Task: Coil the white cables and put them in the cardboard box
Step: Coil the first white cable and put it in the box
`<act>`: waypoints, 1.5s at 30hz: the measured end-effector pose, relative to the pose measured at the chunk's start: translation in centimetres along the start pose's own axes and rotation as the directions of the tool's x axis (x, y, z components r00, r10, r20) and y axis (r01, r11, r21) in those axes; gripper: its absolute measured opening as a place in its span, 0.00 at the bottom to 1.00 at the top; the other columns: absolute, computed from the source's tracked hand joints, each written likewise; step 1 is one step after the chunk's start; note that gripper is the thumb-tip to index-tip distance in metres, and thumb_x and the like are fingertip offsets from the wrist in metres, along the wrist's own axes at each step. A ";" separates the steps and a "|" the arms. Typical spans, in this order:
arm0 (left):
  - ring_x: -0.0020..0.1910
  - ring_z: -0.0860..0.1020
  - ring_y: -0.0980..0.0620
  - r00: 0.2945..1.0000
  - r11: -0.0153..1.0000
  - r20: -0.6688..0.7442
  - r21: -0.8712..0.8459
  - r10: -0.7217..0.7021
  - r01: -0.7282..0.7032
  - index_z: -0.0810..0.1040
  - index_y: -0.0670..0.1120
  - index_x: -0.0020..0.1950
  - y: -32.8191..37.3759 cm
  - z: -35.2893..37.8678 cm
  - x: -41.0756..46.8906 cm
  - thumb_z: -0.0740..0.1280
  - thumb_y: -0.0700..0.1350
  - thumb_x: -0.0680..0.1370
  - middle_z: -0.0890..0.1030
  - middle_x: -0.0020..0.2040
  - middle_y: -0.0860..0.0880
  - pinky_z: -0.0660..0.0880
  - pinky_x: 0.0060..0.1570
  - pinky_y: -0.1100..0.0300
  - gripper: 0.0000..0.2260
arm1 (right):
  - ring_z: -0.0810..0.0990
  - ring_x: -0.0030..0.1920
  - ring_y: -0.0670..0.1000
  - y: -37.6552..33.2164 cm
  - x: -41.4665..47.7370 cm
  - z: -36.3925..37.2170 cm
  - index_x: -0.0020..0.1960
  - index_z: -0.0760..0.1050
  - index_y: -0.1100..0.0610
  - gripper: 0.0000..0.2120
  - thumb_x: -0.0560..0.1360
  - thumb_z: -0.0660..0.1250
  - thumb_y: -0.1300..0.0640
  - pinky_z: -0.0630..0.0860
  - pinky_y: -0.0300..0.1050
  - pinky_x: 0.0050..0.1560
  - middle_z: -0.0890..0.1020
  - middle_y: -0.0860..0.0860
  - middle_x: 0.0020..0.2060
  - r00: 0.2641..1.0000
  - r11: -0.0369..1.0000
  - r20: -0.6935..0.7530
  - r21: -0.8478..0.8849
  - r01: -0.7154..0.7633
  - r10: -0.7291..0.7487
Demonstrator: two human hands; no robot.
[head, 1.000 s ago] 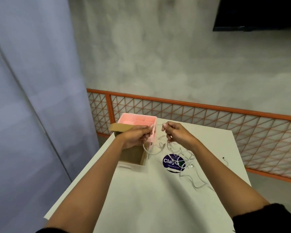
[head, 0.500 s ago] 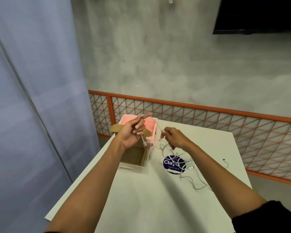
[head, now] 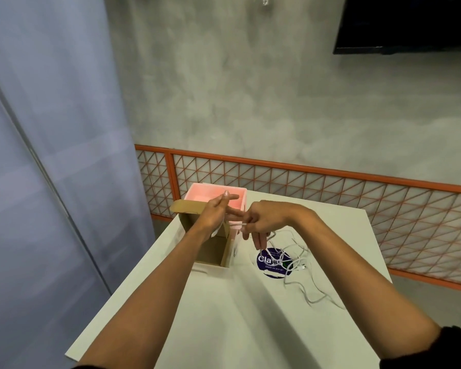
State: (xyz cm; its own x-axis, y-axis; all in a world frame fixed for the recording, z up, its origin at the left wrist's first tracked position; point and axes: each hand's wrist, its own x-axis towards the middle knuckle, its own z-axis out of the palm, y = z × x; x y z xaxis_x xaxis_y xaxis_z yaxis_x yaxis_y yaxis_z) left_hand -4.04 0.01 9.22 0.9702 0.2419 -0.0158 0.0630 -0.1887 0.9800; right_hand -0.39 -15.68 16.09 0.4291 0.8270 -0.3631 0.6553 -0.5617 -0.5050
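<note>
My left hand (head: 215,212) has opened flat while my right hand (head: 264,219) pinches a white cable (head: 237,224) over the white table (head: 224,315) by a grey wall (head: 250,102).

Head cam, fwd/down over table (head: 225,319).

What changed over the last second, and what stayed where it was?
The left hand uncurled its fingers, which now point straight to the right. The right hand moved in toward it, still pinching the white cable. The cardboard box, the pink tray and the purple sticker stayed put.
</note>
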 end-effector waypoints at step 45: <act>0.23 0.52 0.58 0.910 0.649 0.399 -0.723 0.112 0.237 0.76 0.37 0.61 2.5 -1.6 1.0 0.52 0.46 0.81 0.55 0.26 0.53 0.56 0.21 0.69 0.18 | 0.76 0.32 0.47 7.5 2.9 2.6 0.46 0.74 0.59 0.14 0.83 0.53 0.55 0.78 0.46 0.43 0.73 0.52 0.31 0.856 0.720 -0.488 0.656 0.228 0.173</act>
State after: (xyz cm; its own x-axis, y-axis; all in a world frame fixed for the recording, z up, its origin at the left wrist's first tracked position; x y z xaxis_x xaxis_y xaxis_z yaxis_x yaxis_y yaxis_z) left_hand -3.25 1.34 11.94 0.9834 -0.1804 0.0166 0.1012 0.6229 0.7757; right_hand 4.11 -17.57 9.20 0.7838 0.6207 -0.0161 0.1620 -0.2294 -0.9598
